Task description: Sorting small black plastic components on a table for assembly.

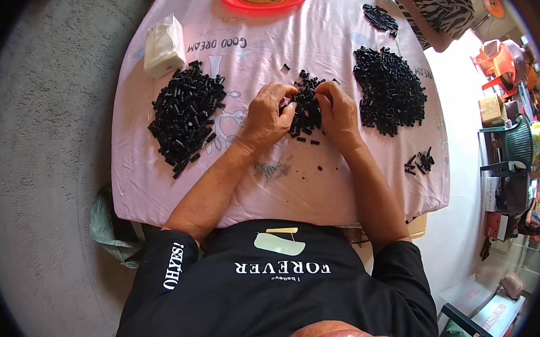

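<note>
Both my hands work at a small middle pile of short black tubular pieces (306, 99) on the pink cloth. My left hand (269, 114) is at the pile's left side, its fingers curled and the thumb drawn in toward the forefinger. Across from it, my right hand (339, 111) has its thumb and fingertips pinched together at the pile's right edge. Whatever either pinch holds is too small and hidden to make out. A few loose pieces lie just below the pile, and grey crumbs (272, 170) are scattered nearer to me.
Larger heaps of black pieces flank my hands, one at left (187, 115) and one at right (391, 90). A tissue pack (164, 46) and a red tray (230, 2) stand farther off. Another person (438, 7) is at the far right. Chairs (509, 144) stand beyond the table.
</note>
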Tool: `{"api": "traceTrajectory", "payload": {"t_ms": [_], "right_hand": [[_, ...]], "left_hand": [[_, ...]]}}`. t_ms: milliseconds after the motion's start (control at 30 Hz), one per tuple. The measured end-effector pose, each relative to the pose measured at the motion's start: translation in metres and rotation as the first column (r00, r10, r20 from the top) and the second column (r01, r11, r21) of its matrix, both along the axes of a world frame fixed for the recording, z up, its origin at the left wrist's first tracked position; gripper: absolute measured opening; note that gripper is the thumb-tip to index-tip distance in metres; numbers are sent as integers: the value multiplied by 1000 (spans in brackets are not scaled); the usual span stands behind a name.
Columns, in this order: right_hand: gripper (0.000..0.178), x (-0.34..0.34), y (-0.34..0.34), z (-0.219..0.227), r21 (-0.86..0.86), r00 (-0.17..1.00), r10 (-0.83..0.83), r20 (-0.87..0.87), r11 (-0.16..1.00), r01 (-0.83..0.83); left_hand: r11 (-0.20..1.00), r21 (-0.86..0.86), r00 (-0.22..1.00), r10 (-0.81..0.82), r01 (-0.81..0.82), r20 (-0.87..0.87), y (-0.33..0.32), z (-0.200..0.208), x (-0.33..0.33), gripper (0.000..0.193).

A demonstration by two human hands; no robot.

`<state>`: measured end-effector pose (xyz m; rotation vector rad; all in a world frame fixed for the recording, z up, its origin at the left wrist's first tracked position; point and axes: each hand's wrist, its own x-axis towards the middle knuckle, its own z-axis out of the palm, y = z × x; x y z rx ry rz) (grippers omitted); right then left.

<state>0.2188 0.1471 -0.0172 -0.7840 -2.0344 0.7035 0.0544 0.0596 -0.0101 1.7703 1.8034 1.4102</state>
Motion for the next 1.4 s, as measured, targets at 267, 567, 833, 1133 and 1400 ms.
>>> {"api": "traceTrajectory", "payload": {"t_ms": [267, 567, 833, 1133, 1400], "right_hand": [[8, -1, 0, 4, 19, 994, -110, -5, 994, 110], [10, -4, 0, -5, -34, 991, -120, -59, 992, 119], [10, -4, -2, -3, 29, 984, -159, -76, 986, 161], [11, -4, 5, -11, -11, 982, -183, -50, 983, 182], [11, -6, 17, -23, -421, 900, -167, -402, 907, -20]], "left_hand": [[999, 48, 978, 30, -21, -208, -2, 4, 0, 51], [986, -150, 938, -121, 75, -324, -1, -2, 3, 90], [982, -136, 934, -168, 131, -315, -2, 3, 4, 95], [985, -103, 925, -167, 140, -340, 5, -12, 6, 83], [974, 125, 982, -187, 189, -25, 23, -11, 4, 38]]}}
